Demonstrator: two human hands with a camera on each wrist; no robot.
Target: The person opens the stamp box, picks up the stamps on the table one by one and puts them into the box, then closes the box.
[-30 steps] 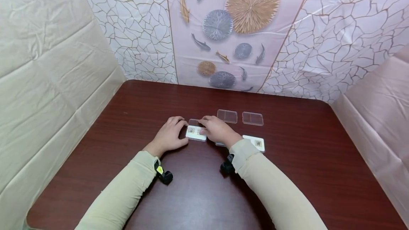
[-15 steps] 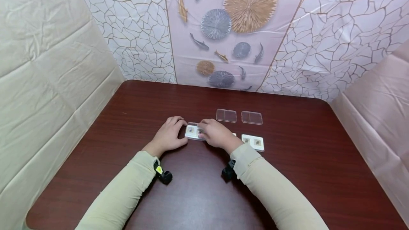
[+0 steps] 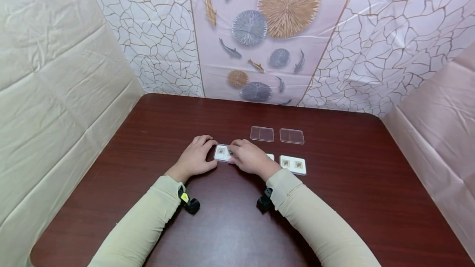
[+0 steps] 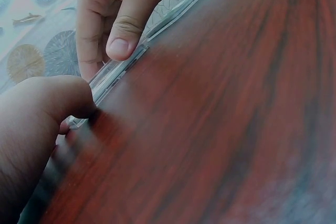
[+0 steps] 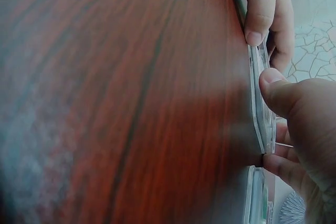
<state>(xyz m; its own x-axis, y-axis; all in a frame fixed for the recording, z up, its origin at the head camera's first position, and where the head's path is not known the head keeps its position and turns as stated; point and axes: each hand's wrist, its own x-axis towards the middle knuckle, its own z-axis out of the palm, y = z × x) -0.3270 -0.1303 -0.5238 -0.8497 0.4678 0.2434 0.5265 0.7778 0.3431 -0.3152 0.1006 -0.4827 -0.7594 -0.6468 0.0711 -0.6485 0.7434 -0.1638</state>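
Note:
A flat clear plastic case (image 3: 221, 152) with a white insert and two small square windows lies on the table between the hands. My left hand (image 3: 196, 155) grips its left end, thumb at the near edge and fingers at the far edge. A clear lid (image 5: 271, 100) lies over the case, looking slightly raised from the base in the right wrist view. My right hand (image 3: 252, 158) pinches this lid, with the thumb (image 5: 278, 90) on its near edge and the fingers at the right end. That hand hides the case's right part in the head view.
Right of the hands lies a similar white-insert case (image 3: 293, 165); another case (image 3: 271, 156) is mostly hidden behind the right hand. Two clear lids (image 3: 262, 134) (image 3: 291, 136) lie farther back on the dark red wooden table (image 3: 352, 168). Patterned cloth (image 3: 156, 32) hangs behind.
My right hand has brought the clear lid from behind the case forward and down over the white insert. My left hand has kept its place at the left end.

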